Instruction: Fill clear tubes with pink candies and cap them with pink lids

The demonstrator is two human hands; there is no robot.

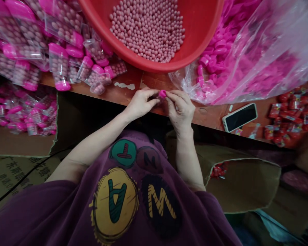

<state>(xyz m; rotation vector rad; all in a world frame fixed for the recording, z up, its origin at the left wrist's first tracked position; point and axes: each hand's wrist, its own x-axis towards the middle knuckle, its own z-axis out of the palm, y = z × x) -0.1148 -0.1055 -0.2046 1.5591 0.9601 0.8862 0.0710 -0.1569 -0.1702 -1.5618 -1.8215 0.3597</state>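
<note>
Close to the table's front edge, my two hands meet around a small bright pink plastic cap (162, 93). My right hand (181, 108) pinches the cap from the right between thumb and fingers. From the left, my left hand (141, 104) is closed, thumb and forefinger almost together beside the cap; what it grips is too small and dim to make out. Just beyond my hands stands a red basin (154, 65) with many small pink balls (149, 30) in it.
Clear containers of balls with pink caps (59, 63) pile up at left, more in a cardboard box (23, 141) below. A clear bag (248, 68) of pink caps lies right. Beyond are a phone (240, 117) and red packed items (292, 114). An open carton (243, 184) sits below.
</note>
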